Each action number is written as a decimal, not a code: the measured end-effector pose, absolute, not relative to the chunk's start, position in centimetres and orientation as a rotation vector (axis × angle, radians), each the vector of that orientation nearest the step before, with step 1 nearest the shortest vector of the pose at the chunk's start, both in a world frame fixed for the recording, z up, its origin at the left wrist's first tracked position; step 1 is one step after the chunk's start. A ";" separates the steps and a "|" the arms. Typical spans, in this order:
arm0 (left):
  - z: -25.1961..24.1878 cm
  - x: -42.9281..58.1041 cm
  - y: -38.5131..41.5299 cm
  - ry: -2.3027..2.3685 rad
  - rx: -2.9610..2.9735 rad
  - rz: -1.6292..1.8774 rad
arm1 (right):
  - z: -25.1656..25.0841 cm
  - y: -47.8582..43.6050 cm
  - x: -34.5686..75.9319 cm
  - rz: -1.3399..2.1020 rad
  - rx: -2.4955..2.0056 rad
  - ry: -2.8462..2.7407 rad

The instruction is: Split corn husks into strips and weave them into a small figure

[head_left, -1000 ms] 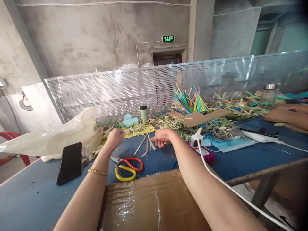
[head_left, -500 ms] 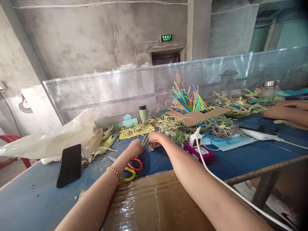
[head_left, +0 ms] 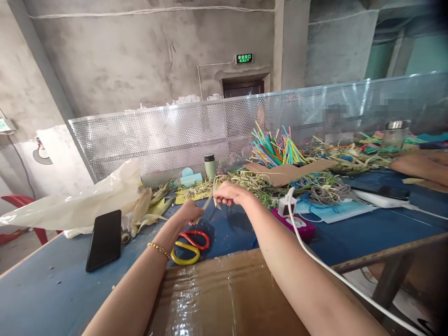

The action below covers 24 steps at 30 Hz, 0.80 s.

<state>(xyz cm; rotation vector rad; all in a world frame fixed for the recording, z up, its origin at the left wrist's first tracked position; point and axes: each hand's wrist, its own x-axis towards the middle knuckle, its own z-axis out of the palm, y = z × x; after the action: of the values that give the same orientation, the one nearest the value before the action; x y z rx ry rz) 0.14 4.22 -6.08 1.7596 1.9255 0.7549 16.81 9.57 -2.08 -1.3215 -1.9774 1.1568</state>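
Observation:
My left hand [head_left: 189,213] is closed, pinching a pale strip of dried husk [head_left: 207,202] that slants up toward my right hand. My right hand [head_left: 230,192], also closed, grips thin pale husk pieces [head_left: 215,187] that stick out above and below its fingers. Both hands are above the blue table [head_left: 224,233], a short gap apart. Scissors [head_left: 185,261] with one red and one yellow handle lie under my left wrist; their blades are hidden by that hand and arm. Behind the hands, small husk scraps [head_left: 195,190] cover a yellow sheet.
A phone [head_left: 104,240] and husk leaves [head_left: 140,212] lie at left. Cardboard [head_left: 227,294] covers the near edge. A magenta power block [head_left: 297,226] with a white cable stands right of my arm. Behind are colourful stems [head_left: 275,148]; another person's hand [head_left: 416,164] is far right.
My hands have moved apart, the left one toward me and leftward, the right one slightly up. A husk strip now shows between them. The view has shifted slightly.

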 end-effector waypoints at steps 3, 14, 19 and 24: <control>-4.9 -0.3 3.7 1.576 1.460 1.052 | -0.9 8.5 16.6 1.303 -1.134 -1.902; -3.8 -0.4 3.1 1.119 1.319 1.214 | -1.1 6.9 14.4 1.289 -1.060 -1.925; -3.7 -0.3 3.0 1.120 1.361 1.221 | -0.9 6.4 14.1 1.145 -1.144 -1.916; -3.4 -0.3 2.5 1.097 1.423 1.208 | -0.7 6.0 13.7 1.093 -1.197 -1.884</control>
<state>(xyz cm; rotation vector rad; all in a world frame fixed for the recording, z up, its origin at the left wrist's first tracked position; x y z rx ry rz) -0.27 2.54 -3.37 1.4228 1.0965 1.2079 13.75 5.96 -0.70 -1.1965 -1.8838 1.0930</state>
